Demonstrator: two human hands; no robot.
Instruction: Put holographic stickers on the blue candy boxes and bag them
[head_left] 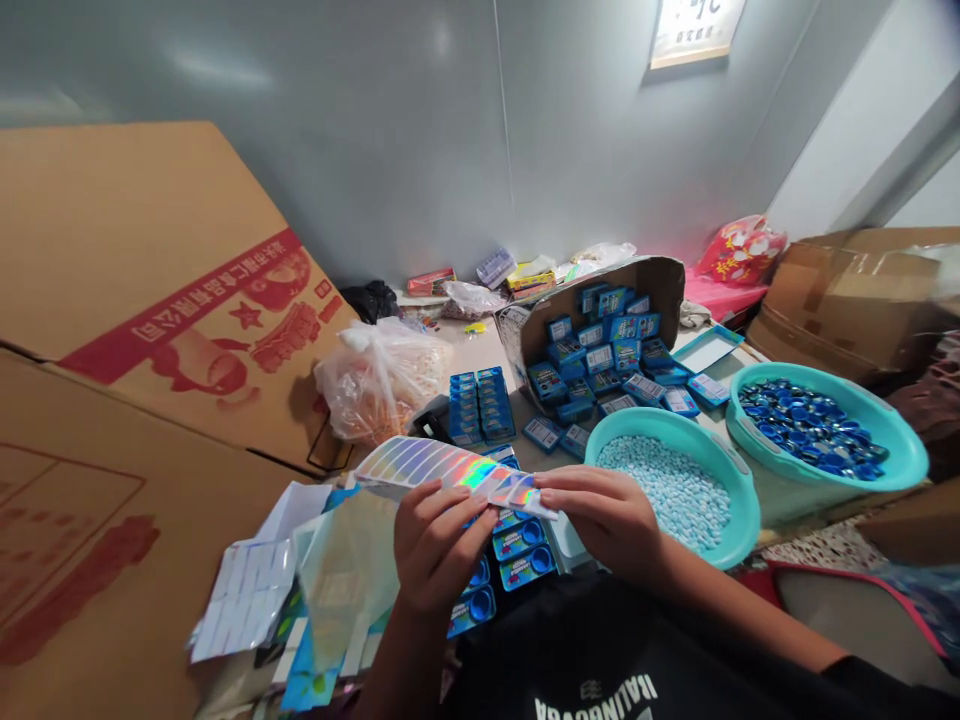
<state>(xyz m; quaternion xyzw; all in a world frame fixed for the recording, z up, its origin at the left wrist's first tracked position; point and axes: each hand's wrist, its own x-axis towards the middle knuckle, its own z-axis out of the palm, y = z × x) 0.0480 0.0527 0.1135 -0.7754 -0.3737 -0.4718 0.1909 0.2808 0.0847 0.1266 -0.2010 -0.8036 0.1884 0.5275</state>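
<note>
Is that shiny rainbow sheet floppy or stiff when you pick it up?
Probably floppy: the shiny sheet curves between the left hand and right hand. Likely very light, since fingertips alone hold it. Its glossy face may be a bit slippery.

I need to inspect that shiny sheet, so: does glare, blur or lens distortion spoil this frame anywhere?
In the head view the holographic sticker sheet, held by the left hand and right hand, throws rainbow glare across its surface; also in the head view, light patches sheen the wall, the wide lens bows the cardboard box at left, and the right edge is smeared.
</note>
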